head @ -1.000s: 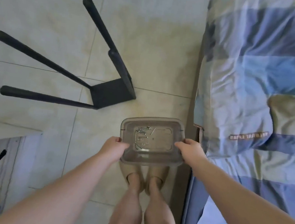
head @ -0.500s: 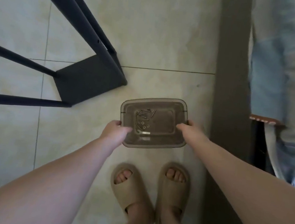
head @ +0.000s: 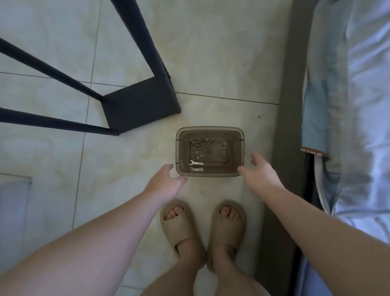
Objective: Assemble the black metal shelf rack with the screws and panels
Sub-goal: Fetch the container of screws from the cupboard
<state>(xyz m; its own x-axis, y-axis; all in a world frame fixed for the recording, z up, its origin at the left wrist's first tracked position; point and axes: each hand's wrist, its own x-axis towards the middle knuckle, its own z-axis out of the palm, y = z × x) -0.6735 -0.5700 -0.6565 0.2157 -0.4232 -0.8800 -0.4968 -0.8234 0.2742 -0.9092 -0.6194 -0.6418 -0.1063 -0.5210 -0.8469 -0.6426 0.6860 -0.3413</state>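
lying between both open hands (head: 166, 183) (head: 262, 172), the screw box (head: 236, 153), floor-level

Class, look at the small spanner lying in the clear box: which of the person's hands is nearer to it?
Left. The left hand sits just below the box's near-left corner, close to the spanner; the right hand is beside its right edge, farther off.

translucent brown box (head: 236, 153) on floor between left hand (head: 164, 185) and right hand (head: 261, 172), holding screws (head: 197, 145), small wrench (head: 196, 163). black rack frame (head: 140, 106) beyond left hand, legs splayed.
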